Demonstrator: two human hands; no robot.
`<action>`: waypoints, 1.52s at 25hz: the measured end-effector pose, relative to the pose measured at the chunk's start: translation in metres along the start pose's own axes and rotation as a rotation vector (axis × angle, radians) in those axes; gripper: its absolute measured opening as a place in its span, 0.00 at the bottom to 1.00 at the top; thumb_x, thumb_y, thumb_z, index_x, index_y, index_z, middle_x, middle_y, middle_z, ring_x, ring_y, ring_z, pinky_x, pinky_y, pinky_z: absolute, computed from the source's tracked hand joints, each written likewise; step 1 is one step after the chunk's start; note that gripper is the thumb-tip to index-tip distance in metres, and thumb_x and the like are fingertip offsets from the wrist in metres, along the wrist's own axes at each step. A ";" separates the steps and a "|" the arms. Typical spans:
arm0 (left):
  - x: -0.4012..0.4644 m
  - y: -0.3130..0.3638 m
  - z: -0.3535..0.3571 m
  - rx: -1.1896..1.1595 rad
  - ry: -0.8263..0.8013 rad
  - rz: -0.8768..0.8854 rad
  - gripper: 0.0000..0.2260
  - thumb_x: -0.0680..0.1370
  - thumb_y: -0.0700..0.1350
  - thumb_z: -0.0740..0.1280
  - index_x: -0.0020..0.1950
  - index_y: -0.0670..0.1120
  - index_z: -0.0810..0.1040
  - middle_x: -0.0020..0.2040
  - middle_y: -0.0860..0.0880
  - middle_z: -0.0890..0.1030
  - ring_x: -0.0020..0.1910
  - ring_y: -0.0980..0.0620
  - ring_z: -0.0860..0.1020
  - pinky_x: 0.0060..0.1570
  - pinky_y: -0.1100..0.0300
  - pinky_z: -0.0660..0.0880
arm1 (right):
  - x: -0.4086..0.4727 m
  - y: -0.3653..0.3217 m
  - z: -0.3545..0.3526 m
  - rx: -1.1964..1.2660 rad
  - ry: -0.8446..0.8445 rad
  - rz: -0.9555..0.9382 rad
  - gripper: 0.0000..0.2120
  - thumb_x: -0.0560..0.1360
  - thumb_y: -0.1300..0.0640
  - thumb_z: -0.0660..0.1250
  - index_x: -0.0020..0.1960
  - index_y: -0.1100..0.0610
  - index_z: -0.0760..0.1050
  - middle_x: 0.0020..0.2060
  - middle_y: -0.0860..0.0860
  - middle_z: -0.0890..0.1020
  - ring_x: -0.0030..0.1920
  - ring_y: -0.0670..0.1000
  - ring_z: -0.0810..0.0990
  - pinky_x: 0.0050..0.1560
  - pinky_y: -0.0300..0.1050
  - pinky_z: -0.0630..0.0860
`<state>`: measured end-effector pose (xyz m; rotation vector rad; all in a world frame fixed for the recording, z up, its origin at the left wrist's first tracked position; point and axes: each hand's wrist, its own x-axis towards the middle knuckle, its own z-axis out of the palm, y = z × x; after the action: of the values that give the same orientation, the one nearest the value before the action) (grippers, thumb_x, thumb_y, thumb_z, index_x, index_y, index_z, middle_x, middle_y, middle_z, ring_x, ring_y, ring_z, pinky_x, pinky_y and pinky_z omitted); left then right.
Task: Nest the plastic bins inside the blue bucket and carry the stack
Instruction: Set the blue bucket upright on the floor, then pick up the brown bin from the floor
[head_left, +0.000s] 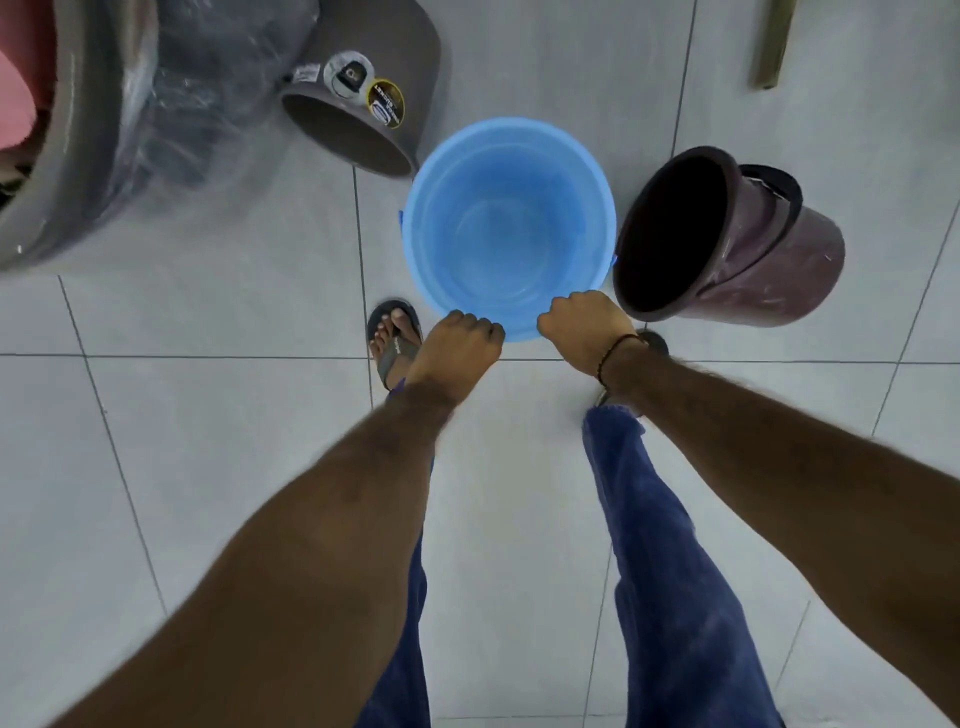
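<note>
Two bare forearms reach down and forward from the bottom of the view, above blue trouser legs (670, 561), and meet at the near rim of the blue bucket (509, 228). The left hand (457, 348) has its fingers curled over the rim at the near-left, knuckles up, closed onto the edge; the right hand (587, 325), with a dark beaded band at the wrist, is curled the same way over the near-right part of the rim, so both hands hold the bucket by its lip with a short stretch of bare rim between them. The bucket stands upright and open on the pale tiled floor (208, 415), with nothing inside it that can be made out. Just beside it on the right lies a maroon bin (753, 254), tipped on its side with its dark mouth turned toward the camera; a second rim shows behind its mouth, so it may be two bins nested, though the angle leaves that unsure. At the far left of the bucket a brown bin (363, 98) lies tilted with its mouth facing down toward the viewer, round stickers on its wall, its rim close to the bucket's far-left edge. Further left sits a large grey tub (78, 156) with clear plastic wrap beside it. A foot in a dark sandal (392, 338) stands just left of the left hand
</note>
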<state>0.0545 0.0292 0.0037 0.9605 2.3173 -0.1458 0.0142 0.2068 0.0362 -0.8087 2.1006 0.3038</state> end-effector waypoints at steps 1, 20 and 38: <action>0.005 0.011 0.010 -0.003 0.001 -0.013 0.12 0.58 0.32 0.68 0.35 0.47 0.77 0.27 0.51 0.78 0.27 0.50 0.77 0.31 0.61 0.71 | 0.003 0.003 0.011 -0.029 0.001 -0.020 0.11 0.77 0.65 0.62 0.56 0.55 0.77 0.49 0.54 0.81 0.48 0.57 0.82 0.44 0.48 0.76; 0.244 0.224 -0.037 -1.293 0.277 -0.604 0.23 0.81 0.38 0.59 0.76 0.40 0.60 0.72 0.37 0.70 0.69 0.40 0.70 0.67 0.46 0.71 | 0.001 0.265 0.087 -0.546 -0.030 -0.237 0.20 0.79 0.43 0.60 0.60 0.56 0.78 0.58 0.53 0.82 0.62 0.55 0.76 0.69 0.57 0.63; 0.251 0.216 -0.084 -0.181 0.203 -0.068 0.19 0.76 0.42 0.71 0.66 0.44 0.74 0.60 0.43 0.81 0.58 0.44 0.80 0.63 0.53 0.73 | -0.113 0.270 0.173 -0.156 0.144 -0.037 0.11 0.73 0.67 0.63 0.51 0.59 0.80 0.45 0.56 0.85 0.45 0.58 0.84 0.44 0.50 0.81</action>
<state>0.0206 0.3657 -0.0473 0.8390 2.4989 0.1386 -0.0014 0.5445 -0.0007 -0.9858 2.2135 0.4036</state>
